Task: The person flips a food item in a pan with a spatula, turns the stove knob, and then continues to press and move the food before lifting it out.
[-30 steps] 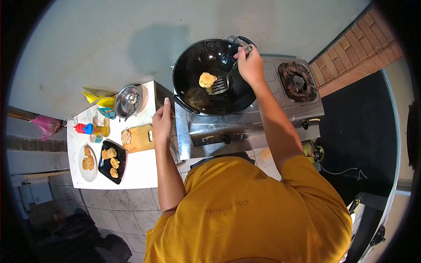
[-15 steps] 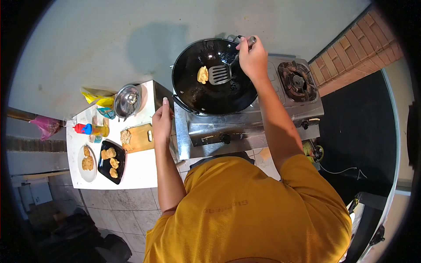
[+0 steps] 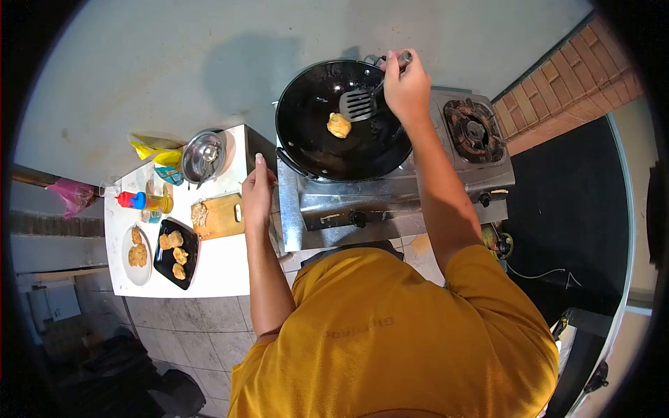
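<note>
My right hand (image 3: 406,87) is wrapped round the handle of a slotted spatula (image 3: 357,105) over the right side of a black wok (image 3: 306,143). The spatula's head lies inside the wok, at the upper right edge of a golden-brown piece of food (image 3: 339,125). Oil shines on the wok's dark surface. My left hand (image 3: 258,187) hangs between the white table and the stove, left of the wok, with its thumb pointing up. Its fingers are curled and mostly turned from view, and whether they hold anything is hidden.
A steel stove (image 3: 411,202) carries the wok, with a bare burner (image 3: 475,131) at its right. On the white table (image 3: 223,268) are a cutting board (image 3: 224,217), a metal bowl (image 3: 203,159), a black tray (image 3: 189,240), a white plate (image 3: 145,273) with food, and bottles (image 3: 144,201).
The spatula has moved up and slightly right in the wok, and my right hand has risen a little. The food piece has shifted right and slightly down and shows a different shape.
</note>
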The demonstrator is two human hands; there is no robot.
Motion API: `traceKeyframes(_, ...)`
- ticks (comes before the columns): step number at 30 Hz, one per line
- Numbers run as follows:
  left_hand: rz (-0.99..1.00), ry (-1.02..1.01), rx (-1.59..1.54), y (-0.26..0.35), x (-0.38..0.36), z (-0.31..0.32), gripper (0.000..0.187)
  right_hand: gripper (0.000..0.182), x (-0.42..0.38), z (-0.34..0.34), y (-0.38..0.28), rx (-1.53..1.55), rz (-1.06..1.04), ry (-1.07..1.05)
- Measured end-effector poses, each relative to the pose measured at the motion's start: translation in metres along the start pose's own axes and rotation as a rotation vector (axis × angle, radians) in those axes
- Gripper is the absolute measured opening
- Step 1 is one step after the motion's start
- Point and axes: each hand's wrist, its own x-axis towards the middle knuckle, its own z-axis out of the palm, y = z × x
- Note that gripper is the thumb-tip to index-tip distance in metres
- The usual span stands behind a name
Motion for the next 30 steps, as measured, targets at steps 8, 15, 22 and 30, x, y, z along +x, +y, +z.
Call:
traceKeyframes(8,-0.015,-0.022,-0.015,0.002,-0.002,0.002,0.059,0.013,-0.004,-0.006,0.016,-0.079,-0.089,-0.002)
traceKeyframes(15,0.008,-0.049,-0.006,0.002,0.000,0.002,0.059,0.013,-0.005,-0.004,0.028,-0.055,-0.113,-0.054)
traceKeyframes(22,0.016,-0.057,-0.006,-0.003,0.006,-0.002,0.059,0.013,-0.005,-0.007,0.030,-0.048,-0.167,-0.147)
traceKeyframes(30,-0.016,-0.038,-0.005,-0.004,0.007,-0.007,0.059,0.012,-0.014,-0.014,0.017,-0.118,-0.130,-0.027)
